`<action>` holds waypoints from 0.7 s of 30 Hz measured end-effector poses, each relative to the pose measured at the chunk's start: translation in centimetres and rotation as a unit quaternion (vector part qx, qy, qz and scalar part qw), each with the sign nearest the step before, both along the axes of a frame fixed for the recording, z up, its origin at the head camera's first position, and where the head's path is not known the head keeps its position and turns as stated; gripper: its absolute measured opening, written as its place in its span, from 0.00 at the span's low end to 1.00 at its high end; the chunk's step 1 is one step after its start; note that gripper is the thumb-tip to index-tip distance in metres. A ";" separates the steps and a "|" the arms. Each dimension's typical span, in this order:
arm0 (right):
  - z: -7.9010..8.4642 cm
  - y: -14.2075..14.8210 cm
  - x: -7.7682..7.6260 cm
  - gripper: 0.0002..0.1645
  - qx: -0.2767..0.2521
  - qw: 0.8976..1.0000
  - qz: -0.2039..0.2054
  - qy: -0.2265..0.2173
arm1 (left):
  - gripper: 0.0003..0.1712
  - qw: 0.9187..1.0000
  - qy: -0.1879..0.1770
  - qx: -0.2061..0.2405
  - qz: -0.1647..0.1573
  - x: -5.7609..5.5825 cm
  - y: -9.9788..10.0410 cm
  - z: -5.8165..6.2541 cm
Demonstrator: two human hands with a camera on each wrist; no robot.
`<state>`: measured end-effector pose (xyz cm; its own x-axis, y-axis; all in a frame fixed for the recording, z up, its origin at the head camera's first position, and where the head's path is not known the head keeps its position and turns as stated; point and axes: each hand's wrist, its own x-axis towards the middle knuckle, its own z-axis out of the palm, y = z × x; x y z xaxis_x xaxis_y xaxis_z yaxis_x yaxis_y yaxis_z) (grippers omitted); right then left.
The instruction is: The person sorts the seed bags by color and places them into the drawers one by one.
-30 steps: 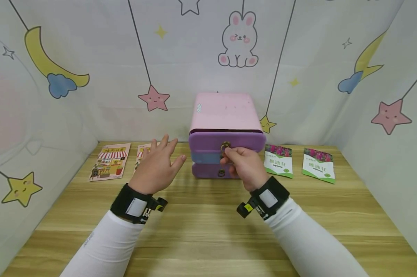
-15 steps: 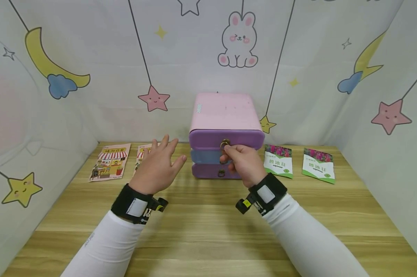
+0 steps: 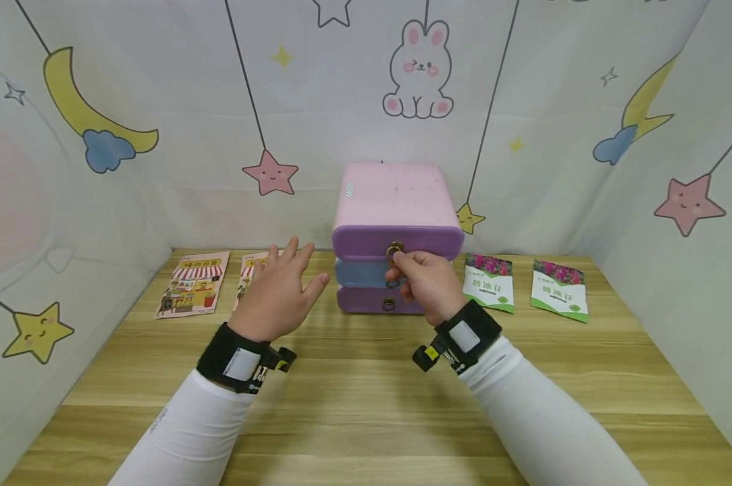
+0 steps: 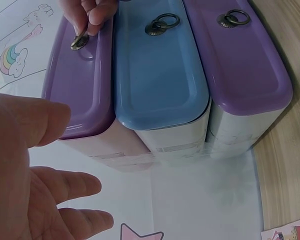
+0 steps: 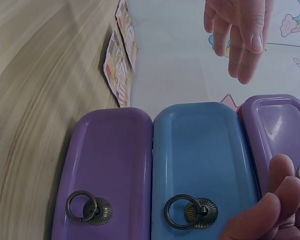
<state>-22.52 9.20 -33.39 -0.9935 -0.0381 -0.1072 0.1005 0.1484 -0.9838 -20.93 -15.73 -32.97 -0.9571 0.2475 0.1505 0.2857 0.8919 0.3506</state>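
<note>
A small three-drawer box [image 3: 396, 196] with a pink top stands at the back of the table. Its top drawer [image 3: 360, 244] is purple, the middle drawer [image 4: 160, 75] blue and the bottom drawer [image 4: 250, 60] purple, each with a brass ring pull. With thumb and fingers my right hand [image 3: 431, 283] pinches the top drawer's ring pull [image 4: 80, 41]; that drawer's front sits flush against the box. My left hand [image 3: 279, 293] hovers left of the box, fingers spread and holding nothing, partly covering a seed packet [image 3: 247, 270] behind it.
Another pink packet [image 3: 192, 283] lies at the far left of the wooden table [image 3: 354, 412]. Two green-and-white flower packets, one nearer [image 3: 489, 282] and one farther right [image 3: 559, 289], lie right of the box. A printed curtain [image 3: 317, 121] hangs close behind.
The top drawer, slightly out with a dark gap above it one second ago, has slid back into the box with my right hand on its ring. My left hand has barely moved.
</note>
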 end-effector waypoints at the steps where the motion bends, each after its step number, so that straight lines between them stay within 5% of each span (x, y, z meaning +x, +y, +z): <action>1: 0.0 0.0 0.0 0.24 0.002 1.000 -0.001 0.000 | 0.39 1.000 0.000 0.000 -0.001 0.0 0.0 0.0; 21: -0.2 -0.4 -0.7 0.24 0.012 1.000 -0.029 0.001 | 0.40 1.000 -0.003 0.008 0.000 -0.1 0.2 0.1</action>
<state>-23.22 8.77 -33.56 -0.9943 0.0211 -0.1045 0.1066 0.1663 -0.9803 -20.99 -15.51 -32.91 -0.9581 0.2448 0.1486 0.2833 0.8859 0.3672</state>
